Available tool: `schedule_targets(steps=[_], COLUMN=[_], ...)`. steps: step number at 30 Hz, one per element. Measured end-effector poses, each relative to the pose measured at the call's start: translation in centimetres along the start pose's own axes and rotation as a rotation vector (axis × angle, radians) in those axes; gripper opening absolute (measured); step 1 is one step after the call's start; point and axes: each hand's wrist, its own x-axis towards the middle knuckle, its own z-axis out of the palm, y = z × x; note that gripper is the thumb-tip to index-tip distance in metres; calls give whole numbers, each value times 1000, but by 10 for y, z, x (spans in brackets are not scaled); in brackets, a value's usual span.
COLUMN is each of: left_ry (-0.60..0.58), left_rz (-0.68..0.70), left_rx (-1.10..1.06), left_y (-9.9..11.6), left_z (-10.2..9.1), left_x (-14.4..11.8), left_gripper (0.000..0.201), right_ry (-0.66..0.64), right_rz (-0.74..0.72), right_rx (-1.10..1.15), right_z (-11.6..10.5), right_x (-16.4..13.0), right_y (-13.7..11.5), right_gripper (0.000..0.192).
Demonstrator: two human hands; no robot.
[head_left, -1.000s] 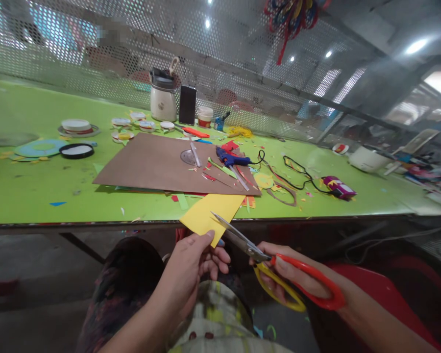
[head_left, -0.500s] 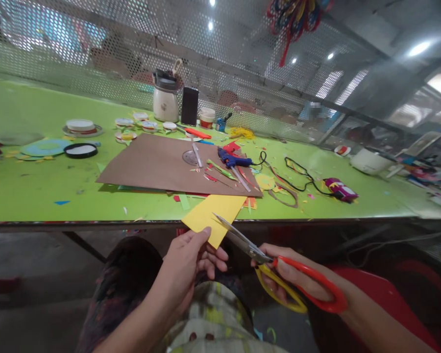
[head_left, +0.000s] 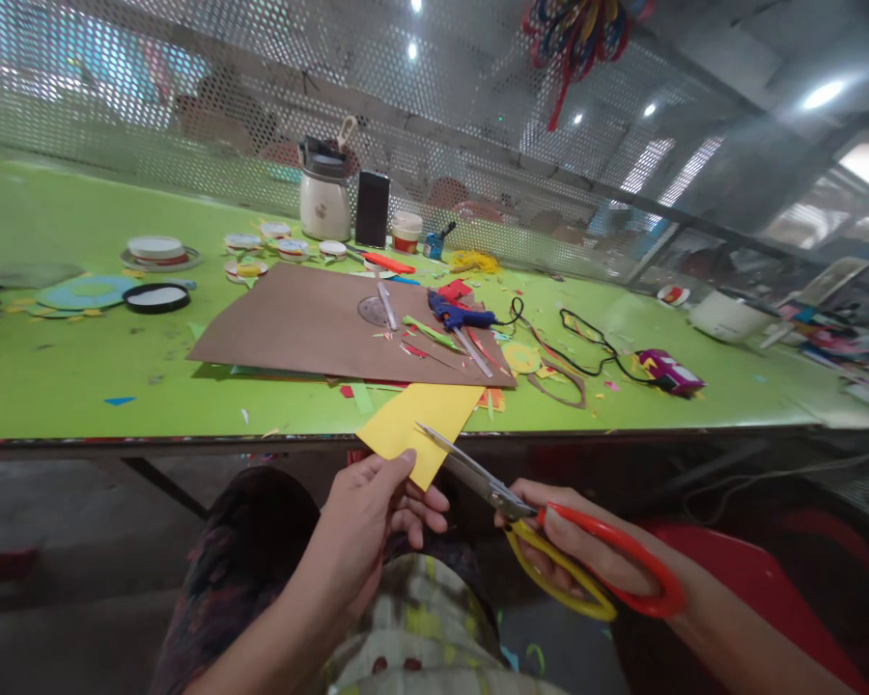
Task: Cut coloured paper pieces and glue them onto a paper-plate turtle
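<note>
Between the thumb and fingers of my left hand (head_left: 377,512) is a sheet of yellow paper (head_left: 412,425), pinched at its near edge. The sheet sticks out over the table's front edge, its far side by the brown cardboard (head_left: 290,323). My right hand (head_left: 557,541) grips scissors (head_left: 503,497) with one red and one yellow handle, fingers through the loops. The blades straddle the right side of the paper, one above it and the other mostly hidden underneath. The blades look slightly apart.
A blue glue gun (head_left: 460,314) rests on the cardboard among paper scraps, its black cord running right to a purple box (head_left: 670,375). Behind stand a white jug (head_left: 325,203), a phone (head_left: 372,209) and a small tub (head_left: 406,233). A black-rimmed lid (head_left: 157,295) lies left.
The yellow scissor handle has swung slightly outward to the right. The left hand and the yellow paper hold nearly the same place.
</note>
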Motion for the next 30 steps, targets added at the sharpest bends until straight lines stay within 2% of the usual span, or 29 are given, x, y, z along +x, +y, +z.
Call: schedule_targets(steps=[14, 19, 30], left_ry=[2, -30, -64], left_rz=[-4, -9, -48], left_rx=[-11, -23, -67], left_y=[0, 2, 5], left_z=[0, 0, 2], left_x=[0, -1, -5], left_gripper=[25, 27, 27], right_ry=[42, -22, -40], right_rz=[14, -8, 20], right_rx=[-159, -98, 86], right_z=[-2, -1, 2], right_x=[-1, 1, 22], right_y=[-2, -2, -4], right_gripper=[50, 50, 54])
